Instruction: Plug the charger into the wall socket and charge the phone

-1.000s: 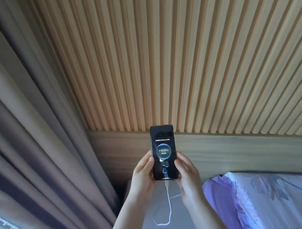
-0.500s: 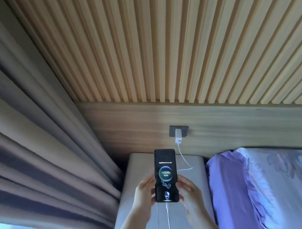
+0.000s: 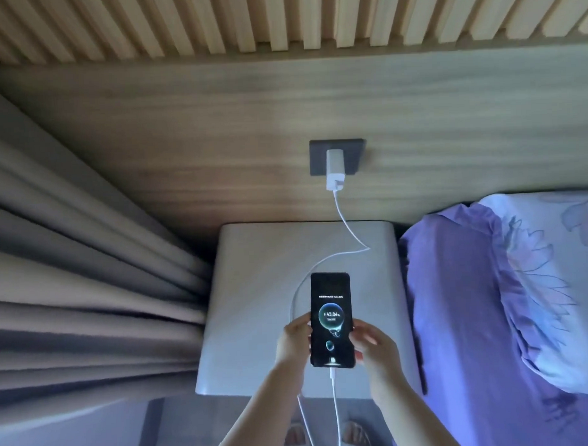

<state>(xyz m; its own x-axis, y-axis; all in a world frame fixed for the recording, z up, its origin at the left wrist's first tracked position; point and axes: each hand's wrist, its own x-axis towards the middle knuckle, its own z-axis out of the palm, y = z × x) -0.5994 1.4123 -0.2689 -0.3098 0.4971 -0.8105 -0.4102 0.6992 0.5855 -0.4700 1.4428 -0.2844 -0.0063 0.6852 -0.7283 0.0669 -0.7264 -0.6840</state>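
Note:
A black phone (image 3: 331,318) shows a charging screen reading about 43.84 %. My left hand (image 3: 293,343) grips its left edge and my right hand (image 3: 373,348) grips its right edge, above a pale bedside table (image 3: 255,291). A white cable (image 3: 348,234) is plugged into the phone's bottom, loops down below my hands and runs up to the white charger (image 3: 334,169). That charger sits in the dark wall socket (image 3: 353,157) on the wooden panel.
Grey curtains (image 3: 88,296) hang at the left of the table. A bed with a purple flowered pillow (image 3: 522,298) lies at the right. My feet (image 3: 326,435) show on the floor below the table's front edge.
The view has tilted down from the slatted wall, bringing the socket, charger and table into sight. Both hands have lowered the phone towards the table. The reading rose from 43.81 to 43.84 %.

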